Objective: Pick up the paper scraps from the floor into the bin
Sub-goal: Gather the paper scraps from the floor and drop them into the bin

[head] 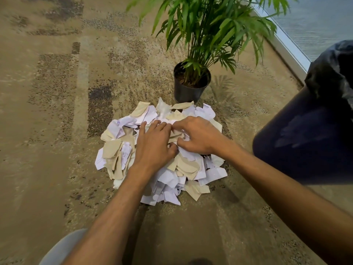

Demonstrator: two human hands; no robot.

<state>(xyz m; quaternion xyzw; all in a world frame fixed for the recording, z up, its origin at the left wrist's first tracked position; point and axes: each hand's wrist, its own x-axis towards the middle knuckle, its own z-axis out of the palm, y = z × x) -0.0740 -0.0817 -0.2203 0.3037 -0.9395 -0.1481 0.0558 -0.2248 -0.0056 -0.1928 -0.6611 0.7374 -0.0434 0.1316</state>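
A heap of white and beige paper scraps [118, 150] lies on the carpet in the middle of the view. Both my hands are on top of the heap, side by side. My left hand [154, 144] lies palm down with its fingers spread and bent into the scraps. My right hand [198, 134] has its fingers curled round a bunch of scraps at the heap's middle. The dark blue bin [305, 142], lined with a black bag [332, 73], stands to the right of the heap.
A potted palm in a black pot [191, 88] stands just behind the heap. A window sill and frame [286, 46] run along the far right. Patterned brown carpet [57, 111] spreads to the left and front. Part of my knee [63, 247] shows at the bottom left.
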